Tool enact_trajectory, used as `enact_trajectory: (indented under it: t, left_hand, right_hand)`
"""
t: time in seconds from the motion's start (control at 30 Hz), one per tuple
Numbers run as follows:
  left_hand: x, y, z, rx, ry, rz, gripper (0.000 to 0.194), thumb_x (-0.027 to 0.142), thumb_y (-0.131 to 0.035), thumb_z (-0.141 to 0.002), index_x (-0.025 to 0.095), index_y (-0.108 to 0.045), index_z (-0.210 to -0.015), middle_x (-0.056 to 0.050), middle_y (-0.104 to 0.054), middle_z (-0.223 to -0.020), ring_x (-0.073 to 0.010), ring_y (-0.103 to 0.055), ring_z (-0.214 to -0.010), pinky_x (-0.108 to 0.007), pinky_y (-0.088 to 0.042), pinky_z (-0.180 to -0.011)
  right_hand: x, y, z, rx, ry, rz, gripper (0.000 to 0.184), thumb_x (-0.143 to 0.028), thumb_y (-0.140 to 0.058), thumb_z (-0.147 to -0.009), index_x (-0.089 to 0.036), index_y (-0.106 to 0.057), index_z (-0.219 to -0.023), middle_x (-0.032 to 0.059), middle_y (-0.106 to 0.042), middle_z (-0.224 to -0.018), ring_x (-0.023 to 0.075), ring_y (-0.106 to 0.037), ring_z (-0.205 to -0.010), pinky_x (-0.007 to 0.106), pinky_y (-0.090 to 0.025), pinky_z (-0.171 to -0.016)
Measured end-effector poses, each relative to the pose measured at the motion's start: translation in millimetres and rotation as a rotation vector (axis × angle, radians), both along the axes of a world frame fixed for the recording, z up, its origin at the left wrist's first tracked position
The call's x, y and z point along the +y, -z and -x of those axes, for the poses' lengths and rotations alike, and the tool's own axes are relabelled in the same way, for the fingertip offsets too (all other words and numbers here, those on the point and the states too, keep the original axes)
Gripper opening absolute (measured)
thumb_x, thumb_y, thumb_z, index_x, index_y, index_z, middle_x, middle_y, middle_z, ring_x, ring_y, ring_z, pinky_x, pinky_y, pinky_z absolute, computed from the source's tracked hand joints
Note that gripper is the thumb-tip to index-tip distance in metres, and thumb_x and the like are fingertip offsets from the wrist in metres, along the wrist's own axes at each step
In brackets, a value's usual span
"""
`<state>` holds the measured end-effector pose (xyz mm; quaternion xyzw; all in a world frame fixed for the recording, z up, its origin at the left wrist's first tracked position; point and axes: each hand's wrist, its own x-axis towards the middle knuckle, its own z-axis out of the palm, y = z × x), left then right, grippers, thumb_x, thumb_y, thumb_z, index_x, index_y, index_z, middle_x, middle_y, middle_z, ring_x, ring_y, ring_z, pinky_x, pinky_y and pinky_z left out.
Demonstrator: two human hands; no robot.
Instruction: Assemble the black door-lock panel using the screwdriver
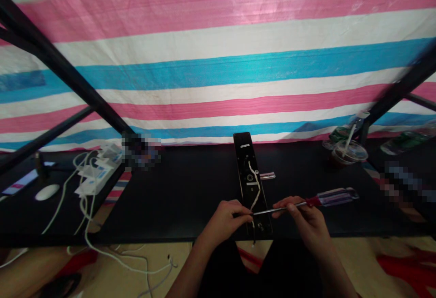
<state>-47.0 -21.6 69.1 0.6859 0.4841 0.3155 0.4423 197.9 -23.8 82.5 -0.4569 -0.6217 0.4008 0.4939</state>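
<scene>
A long, narrow black device panel [244, 155] lies on the black table, pointing away from me, with a white cable [256, 193] running along it. Over its near end, my right hand [306, 218] grips a screwdriver [335, 197] by its metal shaft; the red and clear handle sticks out to the right. My left hand [229, 220] is closed in a pinch at the screwdriver's tip. Whatever small thing sits between those fingertips is too small to make out. Just right of the panel lies a short clear-handled tool [267, 176], partly hidden by the panel.
On the right stand a plastic cup with a straw [349, 152] and a green-labelled bottle [337, 134]. Left are a power strip [98, 175] with tangled white cables, a white mouse [47, 192] and a phone [22, 182]. A striped sheet [218, 75] hangs behind the table.
</scene>
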Motion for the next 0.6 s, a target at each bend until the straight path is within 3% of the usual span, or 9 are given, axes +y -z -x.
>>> enact_trajectory:
  t: [0.17, 0.33, 0.43, 0.6]
  left_hand:
    - [-5.2, -11.7, -0.5, 0.111, 0.141, -0.080, 0.018, 0.030, -0.065, -0.091, 0.025, -0.082, -0.091, -0.005, -0.078, -0.080, -0.0169, -0.069, -0.076, -0.025, -0.051, -0.072]
    - [-16.9, -10.6, -6.7, 0.223, 0.221, -0.109, 0.017, 0.023, -0.065, -0.092, 0.023, -0.081, -0.084, -0.003, -0.075, -0.075, -0.0173, -0.067, -0.078, -0.024, -0.047, -0.071]
    - [-21.0, -9.9, -9.4, 0.247, 0.164, -0.070, 0.014, 0.020, -0.069, -0.088, 0.022, -0.080, -0.080, -0.003, -0.075, -0.076, -0.0168, -0.067, -0.077, -0.023, -0.047, -0.069]
    - [-25.4, -8.7, -14.5, 0.226, 0.025, -0.104, 0.014, 0.017, -0.068, -0.089, 0.022, -0.081, -0.088, -0.004, -0.075, -0.079, -0.0177, -0.067, -0.080, -0.025, -0.050, -0.072]
  right_hand:
    - [0.3, -13.3, -1.8, -0.027, -0.113, 0.002, 0.035, -0.044, -0.056, -0.099, -0.022, -0.077, -0.081, 0.0067, -0.077, -0.078, 0.0230, -0.074, -0.078, 0.032, -0.060, -0.073]
    - [-5.9, -16.2, -0.8, -0.022, -0.180, 0.068, 0.031, -0.042, -0.056, -0.099, -0.022, -0.077, -0.088, 0.0046, -0.075, -0.073, 0.0206, -0.073, -0.070, 0.029, -0.059, -0.068]
    - [-13.0, -13.9, 1.6, -0.020, -0.174, 0.013, 0.030, -0.038, -0.056, -0.100, -0.023, -0.076, -0.085, 0.0048, -0.074, -0.075, 0.0201, -0.073, -0.072, 0.027, -0.059, -0.066]
    - [-20.2, -11.4, 6.6, -0.002, -0.146, -0.064, 0.030, -0.032, -0.055, -0.100, -0.023, -0.075, -0.081, 0.0066, -0.075, -0.083, 0.0214, -0.073, -0.083, 0.029, -0.059, -0.075]
